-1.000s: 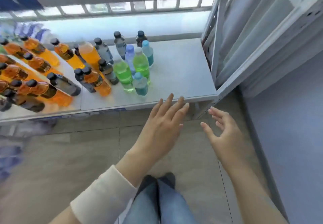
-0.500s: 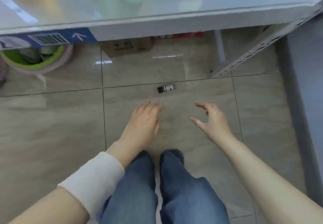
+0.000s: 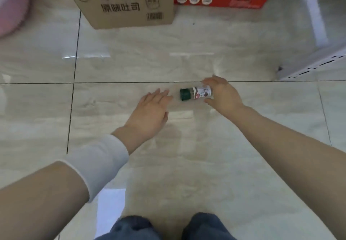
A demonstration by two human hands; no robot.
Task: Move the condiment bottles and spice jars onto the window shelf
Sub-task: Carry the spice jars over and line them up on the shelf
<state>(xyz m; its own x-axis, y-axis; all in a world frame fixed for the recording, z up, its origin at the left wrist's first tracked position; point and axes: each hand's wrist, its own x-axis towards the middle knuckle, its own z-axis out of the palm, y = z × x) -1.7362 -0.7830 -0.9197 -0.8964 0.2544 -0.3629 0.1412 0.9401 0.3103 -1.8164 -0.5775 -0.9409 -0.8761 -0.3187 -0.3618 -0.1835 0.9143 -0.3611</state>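
1. The spice jar [image 3: 195, 94] lies on its side on the floor [image 3: 187, 146]. Its green cap [image 3: 184, 94] points to my left, and it is well apart from the cardboard box [image 3: 123, 2].
2. My right hand [image 3: 222, 94] curls round the jar's bottom end, fingers above the label and thumb below. The blur stops me saying how firmly they press.
3. My left hand [image 3: 149, 108] is flat with its fingers straight and close together, near the cap but not touching it.
4. I judge the jar light, stiff and smooth. It would likely roll on this glossy tile and might crack if dropped.
5. The best hold is round the labelled middle, thumb opposite fingers. I would avoid the cap, which might turn loose.
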